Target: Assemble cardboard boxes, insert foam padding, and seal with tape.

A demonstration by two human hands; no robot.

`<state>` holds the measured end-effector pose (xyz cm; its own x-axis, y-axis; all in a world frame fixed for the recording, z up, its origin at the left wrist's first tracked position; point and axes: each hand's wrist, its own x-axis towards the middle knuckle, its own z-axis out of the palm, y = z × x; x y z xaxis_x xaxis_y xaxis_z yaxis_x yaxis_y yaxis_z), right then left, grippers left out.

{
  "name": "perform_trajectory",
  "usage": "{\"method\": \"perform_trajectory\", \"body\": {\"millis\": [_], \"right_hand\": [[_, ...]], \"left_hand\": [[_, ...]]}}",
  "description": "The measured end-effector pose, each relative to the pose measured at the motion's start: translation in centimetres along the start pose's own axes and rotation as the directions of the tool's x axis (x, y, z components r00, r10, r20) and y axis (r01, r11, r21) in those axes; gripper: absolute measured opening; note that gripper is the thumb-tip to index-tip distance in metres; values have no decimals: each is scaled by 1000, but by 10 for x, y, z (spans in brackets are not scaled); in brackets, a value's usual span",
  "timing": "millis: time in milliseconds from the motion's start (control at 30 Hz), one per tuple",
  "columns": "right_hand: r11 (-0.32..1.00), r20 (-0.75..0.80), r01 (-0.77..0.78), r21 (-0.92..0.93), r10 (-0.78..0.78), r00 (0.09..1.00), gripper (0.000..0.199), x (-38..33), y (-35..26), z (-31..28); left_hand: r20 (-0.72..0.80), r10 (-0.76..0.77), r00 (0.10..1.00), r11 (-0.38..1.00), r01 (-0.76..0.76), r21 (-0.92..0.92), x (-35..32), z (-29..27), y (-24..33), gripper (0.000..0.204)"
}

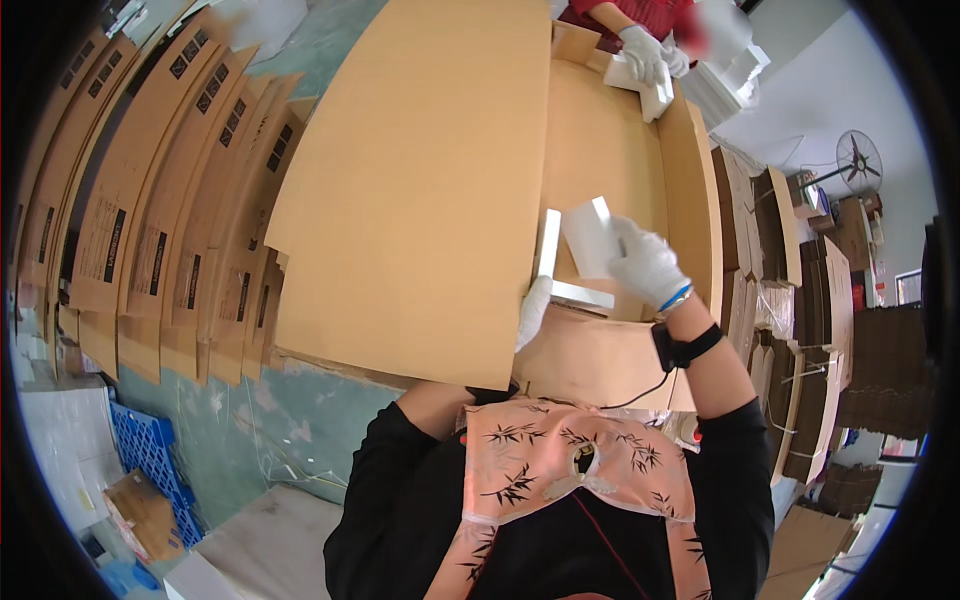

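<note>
My right hand (648, 265), in a white glove, is closed on a white foam block (590, 240), held tilted over the open side of a long cardboard box (612, 150). Below and left of it, a white foam corner piece (582, 295) stands in the near corner of the box, one strip along the left side and one along the near end. My left hand (534, 314), also gloved, presses against this piece at its corner with fingers together. The large cardboard flap (410, 200) hides my left forearm and part of that hand.
Across the box, a person's gloved hands (645, 55) hold another white foam piece (655, 97) at the far end. Flat cartons (150, 220) stand in rows at left; stacked cardboard (790, 290) lines the right. A blue plastic pallet (150, 450) lies lower left.
</note>
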<state>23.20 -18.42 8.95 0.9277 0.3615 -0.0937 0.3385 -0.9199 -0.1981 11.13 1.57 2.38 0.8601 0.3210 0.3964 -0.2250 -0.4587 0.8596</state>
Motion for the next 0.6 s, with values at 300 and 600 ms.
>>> {"method": "perform_trajectory", "body": {"millis": [300,600], "right_hand": [[856,78,507,-100,-501,862,34,-67,116,-38],[902,-277,388,-188,-428,861,8,-72,125,-10]], "left_hand": [[53,-300,952,952,302,-38,-10,15,-1,40],[176,-470,865,883,461,92,-34,26,-37,46]]}}
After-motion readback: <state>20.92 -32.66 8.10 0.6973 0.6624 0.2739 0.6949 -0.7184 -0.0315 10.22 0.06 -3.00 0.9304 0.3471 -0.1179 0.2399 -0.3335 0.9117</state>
